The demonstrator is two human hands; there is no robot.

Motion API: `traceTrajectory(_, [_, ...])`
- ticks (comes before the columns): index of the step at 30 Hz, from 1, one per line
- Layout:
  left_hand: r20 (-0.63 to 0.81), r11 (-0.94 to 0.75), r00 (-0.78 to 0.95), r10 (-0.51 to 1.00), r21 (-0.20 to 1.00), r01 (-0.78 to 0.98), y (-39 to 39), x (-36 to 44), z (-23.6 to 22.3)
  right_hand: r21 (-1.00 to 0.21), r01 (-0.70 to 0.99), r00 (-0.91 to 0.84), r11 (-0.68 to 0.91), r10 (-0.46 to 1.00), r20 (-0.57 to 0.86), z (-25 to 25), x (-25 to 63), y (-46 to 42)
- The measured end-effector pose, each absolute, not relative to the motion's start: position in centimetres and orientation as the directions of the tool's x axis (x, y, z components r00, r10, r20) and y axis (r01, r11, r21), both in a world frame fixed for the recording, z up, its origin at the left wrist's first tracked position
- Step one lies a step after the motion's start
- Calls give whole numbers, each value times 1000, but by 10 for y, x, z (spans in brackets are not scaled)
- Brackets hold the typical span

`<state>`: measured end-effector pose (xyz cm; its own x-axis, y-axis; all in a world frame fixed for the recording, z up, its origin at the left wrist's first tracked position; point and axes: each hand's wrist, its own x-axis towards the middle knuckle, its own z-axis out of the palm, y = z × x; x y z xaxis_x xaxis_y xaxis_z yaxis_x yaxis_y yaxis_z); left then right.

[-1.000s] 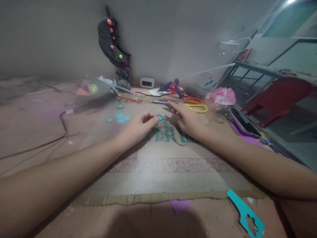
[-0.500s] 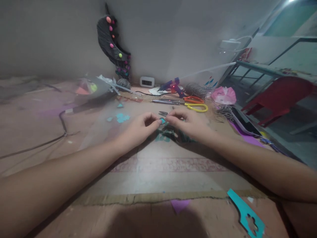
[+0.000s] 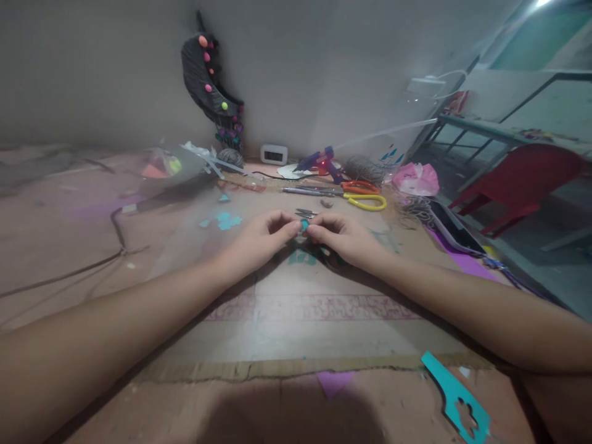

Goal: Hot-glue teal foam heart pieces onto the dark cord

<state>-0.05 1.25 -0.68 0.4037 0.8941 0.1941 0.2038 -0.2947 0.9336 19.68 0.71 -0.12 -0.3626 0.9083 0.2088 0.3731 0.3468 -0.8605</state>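
One small teal piece (image 3: 304, 226), mostly hidden by fingertips, held between hands above table (image 3: 287, 336). Left grip (image 3: 300, 228) pinched closed on one side; right grip (image 3: 311, 229) pinched at opposite side. Small scissors (image 3: 305, 213) seen just beyond.

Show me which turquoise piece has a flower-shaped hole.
The long turquoise piece at the near right: a flower shape is cut through it. The small turquoise pieces left of the left hand show none.

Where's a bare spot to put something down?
The mat looks bare between its red patterned band and its near edge. The table is mostly bare between the purple scrap and teal cutout. It's crowded beyond the left hand and right hand: scissors, glue gun, clock, yarn.
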Motion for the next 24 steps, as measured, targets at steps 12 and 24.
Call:
traceTrajectory(12, [159,-277,376,913,918,284,10,0,-3,-853,399,-353,338,914,197,-2,197,4])
traceTrajectory(24, [188,-297,402,896,927,229,13,-1,-7,-843,431,-315,323,929,194,-2,195,5])
